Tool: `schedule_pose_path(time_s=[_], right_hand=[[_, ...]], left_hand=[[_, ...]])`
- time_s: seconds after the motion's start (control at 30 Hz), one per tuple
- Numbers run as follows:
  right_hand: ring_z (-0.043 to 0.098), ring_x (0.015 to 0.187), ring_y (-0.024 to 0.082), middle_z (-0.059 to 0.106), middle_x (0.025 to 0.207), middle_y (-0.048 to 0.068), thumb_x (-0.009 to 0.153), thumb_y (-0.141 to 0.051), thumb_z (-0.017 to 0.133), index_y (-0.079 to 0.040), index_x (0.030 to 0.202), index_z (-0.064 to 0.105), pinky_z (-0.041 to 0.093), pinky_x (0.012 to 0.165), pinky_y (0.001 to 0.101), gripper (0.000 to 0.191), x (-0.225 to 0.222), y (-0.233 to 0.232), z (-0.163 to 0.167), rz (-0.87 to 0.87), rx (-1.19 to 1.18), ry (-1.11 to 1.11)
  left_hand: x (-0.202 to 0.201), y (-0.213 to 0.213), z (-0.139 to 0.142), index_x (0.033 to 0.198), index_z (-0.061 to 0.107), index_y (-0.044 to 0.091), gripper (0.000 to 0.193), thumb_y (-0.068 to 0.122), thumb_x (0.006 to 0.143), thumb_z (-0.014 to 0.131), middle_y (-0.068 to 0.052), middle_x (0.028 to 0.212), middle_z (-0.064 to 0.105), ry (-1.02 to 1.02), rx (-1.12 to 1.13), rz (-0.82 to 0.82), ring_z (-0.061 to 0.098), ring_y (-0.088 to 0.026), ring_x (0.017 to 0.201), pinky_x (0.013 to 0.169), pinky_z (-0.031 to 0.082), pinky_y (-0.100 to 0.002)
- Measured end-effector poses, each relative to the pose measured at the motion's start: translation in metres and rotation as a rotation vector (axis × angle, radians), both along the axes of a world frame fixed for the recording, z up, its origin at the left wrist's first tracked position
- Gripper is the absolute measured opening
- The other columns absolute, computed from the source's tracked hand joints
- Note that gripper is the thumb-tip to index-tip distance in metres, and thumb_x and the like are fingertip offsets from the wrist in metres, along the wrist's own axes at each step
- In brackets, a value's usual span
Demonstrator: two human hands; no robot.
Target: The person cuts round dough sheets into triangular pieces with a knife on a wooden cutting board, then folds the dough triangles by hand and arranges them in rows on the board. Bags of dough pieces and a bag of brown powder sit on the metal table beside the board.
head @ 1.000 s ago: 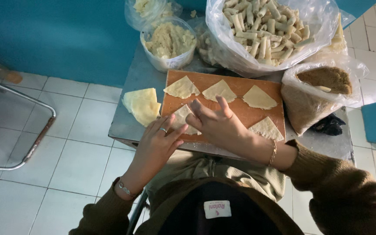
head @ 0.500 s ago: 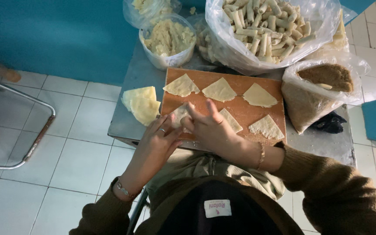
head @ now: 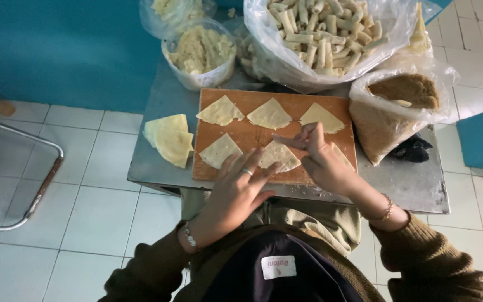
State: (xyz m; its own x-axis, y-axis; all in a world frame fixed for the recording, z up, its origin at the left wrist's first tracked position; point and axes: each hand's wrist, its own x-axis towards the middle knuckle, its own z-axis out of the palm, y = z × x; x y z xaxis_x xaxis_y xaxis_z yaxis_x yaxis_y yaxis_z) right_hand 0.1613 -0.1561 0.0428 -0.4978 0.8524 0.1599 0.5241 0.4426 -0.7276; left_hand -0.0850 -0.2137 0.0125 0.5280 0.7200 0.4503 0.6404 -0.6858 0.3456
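Now both hands worked one wrapper point(head: 278, 155) — left hand point(head: 236, 193) flat, pinning it; right hand point(head: 322, 162) pinched filling. Next, judged: place filling beside the pinning fingertips.

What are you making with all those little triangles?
A person sits at a small metal table with a wooden board on it. Thin dough triangles lie spread over the board. The left hand presses flat on the middle front triangle, while the right hand pinches something small above it; what it holds is too small to tell. A stack of spare wrappers sits beside the board. Behind are a tub of pale filling, a big bag of finished rolls and a bag of brown crumbs.
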Motion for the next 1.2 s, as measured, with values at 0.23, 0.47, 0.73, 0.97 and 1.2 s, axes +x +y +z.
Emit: schedule_pose_path(time_s=[0.23, 0.47, 0.73, 0.97, 1.2], right_hand=[[0.053, 0.125, 0.017, 0.053, 0.14, 0.003, 0.09, -0.025, 0.06, -0.01, 0.151, 0.041, 0.042, 0.094, 0.0617, 0.066, -0.013, -0.031, -0.016, -0.002, 0.519, -0.998], [0.05, 0.127, 0.014, 0.055, 0.134, 0.0, 0.092, -0.023, 0.061, -0.016, 0.13, 0.057, 0.038, 0.098, 0.0647, 0.039, 0.01, -0.024, -0.005, 0.092, 0.783, -0.989], [0.041, 0.14, 0.016, 0.046, 0.156, -0.004, 0.092, -0.024, 0.061, -0.016, 0.143, 0.05, 0.03, 0.103, 0.0702, 0.052, 0.015, -0.012, -0.003, 0.205, 0.748, -0.788], [0.034, 0.147, 0.013, 0.032, 0.167, -0.006, 0.096, -0.035, 0.052, -0.025, 0.144, 0.049, 0.027, 0.108, 0.0688, 0.049, 0.005, -0.02, -0.009, 0.227, 0.817, -0.909], [0.035, 0.147, 0.008, 0.038, 0.164, -0.005, 0.096, -0.034, 0.052, -0.025, 0.145, 0.051, 0.026, 0.11, 0.065, 0.051, -0.004, -0.016, -0.005, 0.197, 0.865, -1.154]], left_hand=[[0.014, 0.001, -0.012, 0.147, 0.056, 0.016, 0.061, 0.04, 0.092, 0.069, -0.022, 0.153, 0.045, 0.035, -0.04, 0.038, 0.039, -0.039, 0.146, 0.12, 0.027, -0.059], [0.014, 0.002, -0.015, 0.146, 0.057, 0.019, 0.061, 0.041, 0.091, 0.069, -0.018, 0.151, 0.045, 0.066, -0.026, 0.047, 0.031, -0.038, 0.151, 0.12, 0.024, -0.062], [0.014, 0.002, -0.019, 0.148, 0.056, 0.025, 0.062, 0.042, 0.09, 0.069, -0.017, 0.152, 0.047, 0.081, -0.009, 0.068, 0.03, -0.037, 0.152, 0.121, 0.023, -0.062], [0.015, 0.002, -0.017, 0.148, 0.056, 0.026, 0.063, 0.043, 0.089, 0.069, -0.017, 0.157, 0.045, 0.075, -0.024, 0.062, 0.028, -0.039, 0.15, 0.12, 0.022, -0.062], [0.014, 0.001, -0.014, 0.14, 0.061, 0.022, 0.055, 0.04, 0.088, 0.071, -0.016, 0.156, 0.046, 0.063, -0.065, 0.06, 0.025, -0.038, 0.153, 0.121, 0.022, -0.063]])
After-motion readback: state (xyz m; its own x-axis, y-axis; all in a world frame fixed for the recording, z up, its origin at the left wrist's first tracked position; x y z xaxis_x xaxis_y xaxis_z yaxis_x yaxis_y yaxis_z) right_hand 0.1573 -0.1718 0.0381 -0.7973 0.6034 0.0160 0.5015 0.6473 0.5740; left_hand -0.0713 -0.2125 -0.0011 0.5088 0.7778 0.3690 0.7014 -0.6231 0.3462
